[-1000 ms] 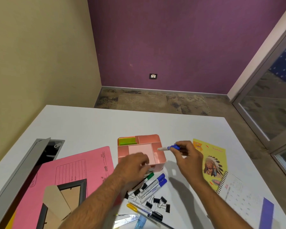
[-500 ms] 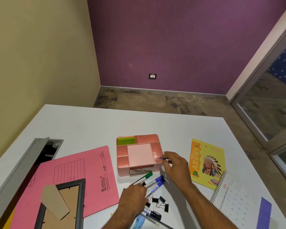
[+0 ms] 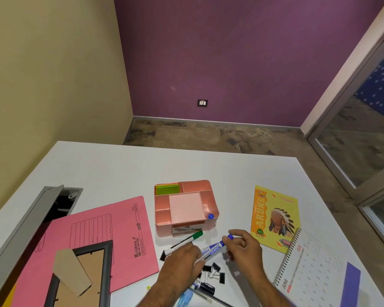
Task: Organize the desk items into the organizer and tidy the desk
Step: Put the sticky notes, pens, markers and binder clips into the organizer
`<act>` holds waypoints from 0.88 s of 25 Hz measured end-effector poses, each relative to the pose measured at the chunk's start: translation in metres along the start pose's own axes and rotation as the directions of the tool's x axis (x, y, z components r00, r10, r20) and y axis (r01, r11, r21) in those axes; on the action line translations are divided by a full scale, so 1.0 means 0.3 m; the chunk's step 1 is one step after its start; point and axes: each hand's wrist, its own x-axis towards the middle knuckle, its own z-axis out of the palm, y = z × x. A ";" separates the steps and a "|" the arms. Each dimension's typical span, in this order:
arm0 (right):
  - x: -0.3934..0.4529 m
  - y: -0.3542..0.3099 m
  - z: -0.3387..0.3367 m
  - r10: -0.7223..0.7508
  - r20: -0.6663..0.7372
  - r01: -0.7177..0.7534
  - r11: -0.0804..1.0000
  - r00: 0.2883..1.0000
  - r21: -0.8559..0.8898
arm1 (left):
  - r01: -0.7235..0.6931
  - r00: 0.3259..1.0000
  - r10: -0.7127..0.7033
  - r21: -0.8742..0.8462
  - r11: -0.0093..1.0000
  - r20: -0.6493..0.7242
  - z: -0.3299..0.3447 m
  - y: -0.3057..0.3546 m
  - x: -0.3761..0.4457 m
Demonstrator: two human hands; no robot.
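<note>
right hand pulled back to 5 o'clock of organizer, pinching blue marker; left hand probably curled on its tail.

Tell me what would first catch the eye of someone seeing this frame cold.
Both hands meet low in the middle of the white desk: the right hand and left hand grip blue-capped markers, with a green-capped marker just beside them. Directly behind sits the pink organizer, already holding green sticky notes and one marker standing upright. A large pink folder lies to the left.
</note>
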 end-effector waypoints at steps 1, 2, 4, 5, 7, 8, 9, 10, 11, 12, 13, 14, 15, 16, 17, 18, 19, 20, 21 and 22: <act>-0.009 -0.007 0.003 0.001 0.021 -0.002 0.998 1.000 0.058 | -0.017 1.000 0.017 -0.003 1.000 -0.012 -0.001 0.002 0.001; -0.014 -0.015 0.002 -0.017 0.020 0.015 0.994 1.000 0.107 | -0.026 0.999 0.026 -0.014 1.000 -0.024 -0.003 0.003 0.002; -0.016 -0.044 -0.011 -0.098 -0.007 0.098 0.981 0.995 0.166 | -0.011 0.998 0.006 -0.080 0.997 -0.059 -0.009 -0.005 0.004; -0.014 -0.063 -0.021 -0.154 -0.034 0.158 0.971 0.987 0.182 | 0.014 0.997 -0.021 -0.107 0.994 -0.072 -0.012 -0.013 0.004; 0.005 -0.122 -0.044 -0.242 -0.119 0.264 0.933 0.963 0.246 | 0.073 0.996 -0.077 -0.070 0.995 -0.055 -0.014 -0.033 0.003; 0.019 -0.160 -0.056 -0.284 -0.169 0.322 0.905 0.944 0.279 | 0.097 0.995 -0.097 -0.014 0.995 -0.030 -0.012 -0.042 0.005; 0.034 -0.200 -0.066 -0.334 -0.214 0.386 0.875 0.918 0.291 | 0.105 0.994 -0.105 0.051 0.993 -0.005 -0.010 -0.047 0.008; 0.051 -0.242 -0.071 -0.382 -0.253 0.446 0.849 0.889 0.284 | 0.103 0.994 -0.106 0.109 0.989 0.019 -0.007 -0.048 0.013; 0.069 -0.276 -0.071 -0.428 -0.284 0.498 0.829 0.858 0.255 | 0.096 0.994 -0.102 0.150 0.984 0.035 -0.006 -0.045 0.018; 0.082 -0.309 -0.064 -0.463 -0.305 0.533 0.819 0.832 0.213 | 0.085 0.994 -0.096 0.179 0.980 0.051 -0.004 -0.039 0.022; 0.094 -0.333 -0.053 -0.494 -0.308 0.554 0.819 0.813 0.149 | 0.065 0.995 -0.080 0.207 0.976 0.065 0.001 -0.035 0.026; 0.101 -0.345 -0.039 -0.522 -0.291 0.562 0.824 0.801 0.068 | 0.036 0.995 -0.057 0.240 0.970 0.080 0.008 -0.030 0.029; 0.106 -0.347 -0.022 -0.550 -0.248 0.563 0.826 0.798 -0.019 | 0.008 0.995 -0.034 0.275 0.962 0.090 0.013 -0.027 0.029; 0.112 -0.334 -0.006 -0.566 -0.179 0.557 0.824 0.805 -0.100 | -0.011 0.995 -0.018 0.297 0.955 0.093 0.016 -0.025 0.028; 0.120 -0.310 0.010 -0.569 -0.098 0.548 0.817 0.816 -0.177 | -0.018 0.996 -0.010 0.305 0.952 0.089 0.017 -0.025 0.026; 0.127 -0.280 0.024 -0.557 -0.022 0.535 0.808 0.830 -0.244 | -0.015 0.997 -0.009 0.296 0.955 0.081 0.015 -0.027 0.022; 0.136 -0.247 0.033 -0.538 0.042 0.524 0.797 0.842 -0.301 | -0.009 0.998 -0.008 0.270 0.963 0.064 0.011 -0.030 0.017; 0.142 -0.218 0.041 -0.528 0.094 0.525 0.777 0.844 -0.348 | -0.002 0.999 -0.007 0.224 0.975 0.037 0.005 -0.033 0.012; 0.146 -0.193 0.047 -0.528 0.135 0.535 0.752 0.838 -0.384 | 0.008 1.000 -0.010 0.157 0.988 0.006 -0.003 -0.035 0.008; 0.148 -0.174 0.051 -0.534 0.166 0.551 0.727 0.829 -0.409 | 0.018 1.000 -0.016 0.082 0.996 -0.025 -0.013 -0.037 0.003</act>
